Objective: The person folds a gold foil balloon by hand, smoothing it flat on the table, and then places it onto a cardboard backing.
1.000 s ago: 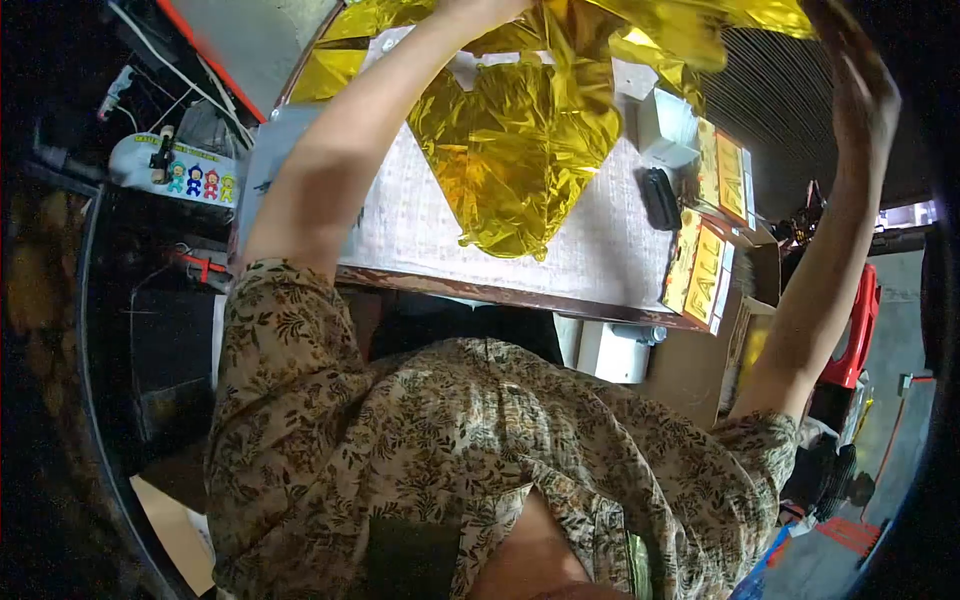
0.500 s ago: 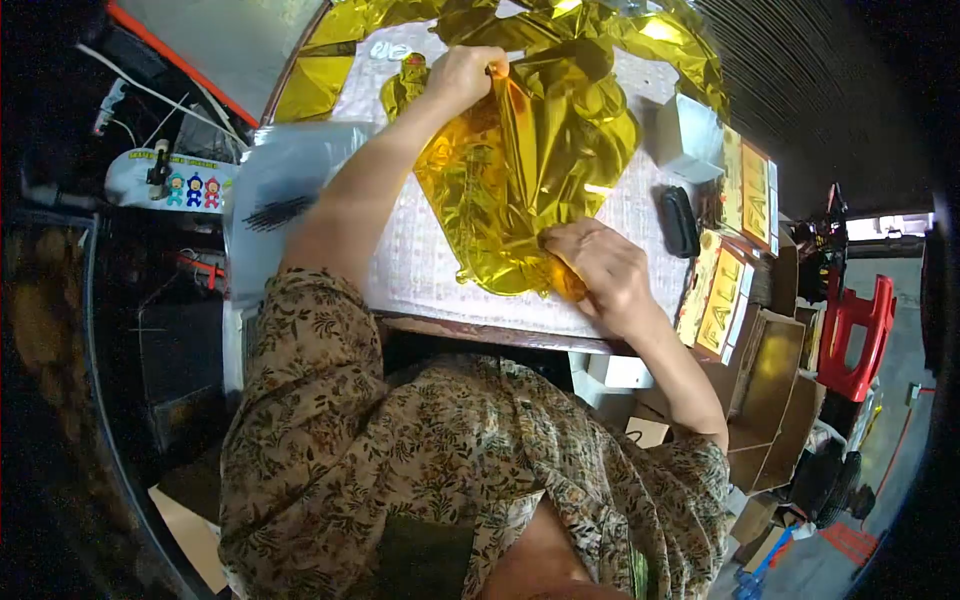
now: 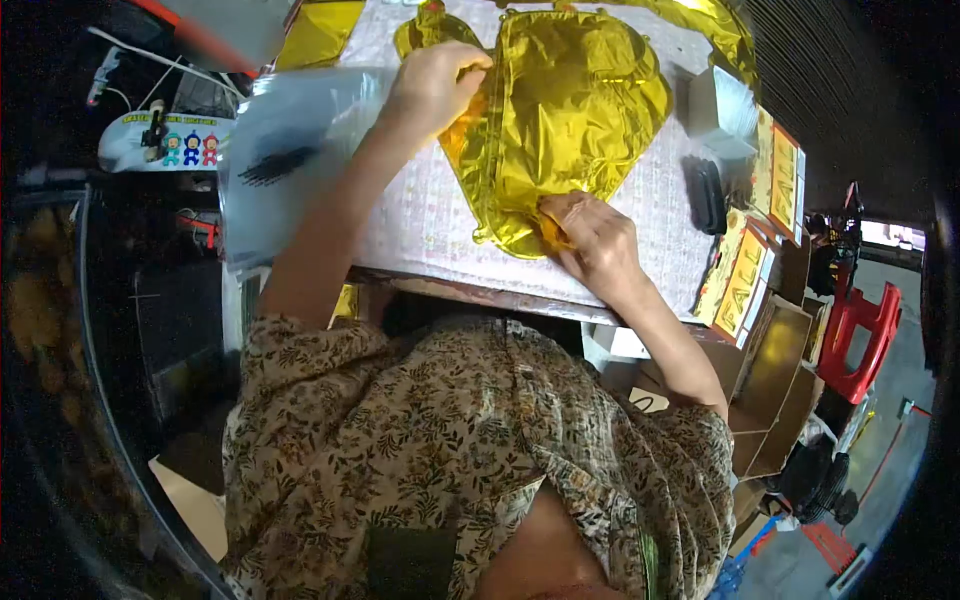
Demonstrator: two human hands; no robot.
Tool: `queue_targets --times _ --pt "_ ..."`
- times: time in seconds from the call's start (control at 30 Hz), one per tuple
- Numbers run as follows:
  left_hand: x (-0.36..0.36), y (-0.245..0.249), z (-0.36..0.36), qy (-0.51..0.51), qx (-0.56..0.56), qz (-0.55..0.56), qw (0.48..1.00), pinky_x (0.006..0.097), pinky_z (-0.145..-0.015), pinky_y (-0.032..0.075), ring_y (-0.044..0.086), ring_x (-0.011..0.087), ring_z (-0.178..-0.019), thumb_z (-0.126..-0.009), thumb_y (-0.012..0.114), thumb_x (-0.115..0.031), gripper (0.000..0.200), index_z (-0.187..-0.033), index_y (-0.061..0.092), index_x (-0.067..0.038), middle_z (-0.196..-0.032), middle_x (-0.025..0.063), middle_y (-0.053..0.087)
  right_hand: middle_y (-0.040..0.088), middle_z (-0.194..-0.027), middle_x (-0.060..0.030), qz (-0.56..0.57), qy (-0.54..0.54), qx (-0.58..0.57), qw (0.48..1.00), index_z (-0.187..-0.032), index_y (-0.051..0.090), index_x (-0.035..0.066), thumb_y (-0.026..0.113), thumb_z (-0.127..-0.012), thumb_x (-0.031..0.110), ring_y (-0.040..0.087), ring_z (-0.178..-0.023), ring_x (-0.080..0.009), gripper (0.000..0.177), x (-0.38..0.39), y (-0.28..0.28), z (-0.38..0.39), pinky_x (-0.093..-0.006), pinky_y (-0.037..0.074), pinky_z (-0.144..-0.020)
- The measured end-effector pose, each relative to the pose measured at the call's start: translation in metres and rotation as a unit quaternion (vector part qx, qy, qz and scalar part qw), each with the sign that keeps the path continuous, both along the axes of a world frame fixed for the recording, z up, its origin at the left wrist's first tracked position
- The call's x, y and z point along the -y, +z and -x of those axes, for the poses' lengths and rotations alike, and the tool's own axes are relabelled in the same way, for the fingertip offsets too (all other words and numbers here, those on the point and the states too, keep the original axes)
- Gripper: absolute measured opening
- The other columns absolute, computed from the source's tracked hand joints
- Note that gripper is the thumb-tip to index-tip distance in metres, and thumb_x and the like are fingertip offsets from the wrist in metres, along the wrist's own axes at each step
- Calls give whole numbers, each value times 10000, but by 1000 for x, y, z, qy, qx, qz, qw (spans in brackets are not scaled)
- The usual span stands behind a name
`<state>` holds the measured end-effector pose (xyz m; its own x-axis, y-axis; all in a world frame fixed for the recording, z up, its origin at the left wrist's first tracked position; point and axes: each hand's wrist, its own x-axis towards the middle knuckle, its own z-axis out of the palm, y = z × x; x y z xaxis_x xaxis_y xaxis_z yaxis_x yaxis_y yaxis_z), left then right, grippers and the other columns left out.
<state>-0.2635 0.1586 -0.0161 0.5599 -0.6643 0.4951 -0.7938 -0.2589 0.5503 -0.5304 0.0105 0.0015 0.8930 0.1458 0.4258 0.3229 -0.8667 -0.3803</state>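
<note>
Right, gold foil sheet (image 3: pixel 590 110) lies folded on the white cloth (image 3: pixel 410 238) over the desk (image 3: pixel 480 294), in front of the person, its narrow end toward the body. Right hand (image 3: pixel 597 245): fingers pinched on the foil's lower right corner. Left hand (image 3: pixel 432 88): fingers curled in narrow at the foil's left edge, near the upper fold; cannot tell if they grip it.

Containers: clear plastic bag (image 3: pixel 262 220) at the desk's left, under the left forearm in view, with a dark bristly patch (image 3: pixel 278 166) showing; cannot tell if inside or on top. White box (image 3: pixel 722 110) right of the foil, contents not visible. Black case (image 3: pixel 705 195) just below it. Two printed boxes, one marked "FALL" (image 3: pixel 742 282), along the right edge; insides hidden. Open cardboard box (image 3: pixel 790 420) lower right, yellowish inside, contents unclear.
</note>
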Motion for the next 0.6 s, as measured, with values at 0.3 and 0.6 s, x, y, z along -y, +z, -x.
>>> queue_targets --times 0.3,0.6 --pt "-13 -18 48 -28 7 -37 999 366 -894 565 710 294 -999 -868 704 -47 178 -1039 739 -12 -1109 125 740 740 -1063 -140 49 12 -54 997 -1128 681 -3 815 -721 134 727 -918 -327 449 -14 2 2 -494 545 -990" --pt "-13 -23 40 -32 4 -47 998 382 -924 566 706 302 -1036 -852 711 -31 213 -1062 747 -16 -1121 119 741 525 -1486 -89 126 -118 -55 983 -1475 502 174 521 -1016 418 470 -1370 -369 520 20 5 -36 -593 248 -1192"
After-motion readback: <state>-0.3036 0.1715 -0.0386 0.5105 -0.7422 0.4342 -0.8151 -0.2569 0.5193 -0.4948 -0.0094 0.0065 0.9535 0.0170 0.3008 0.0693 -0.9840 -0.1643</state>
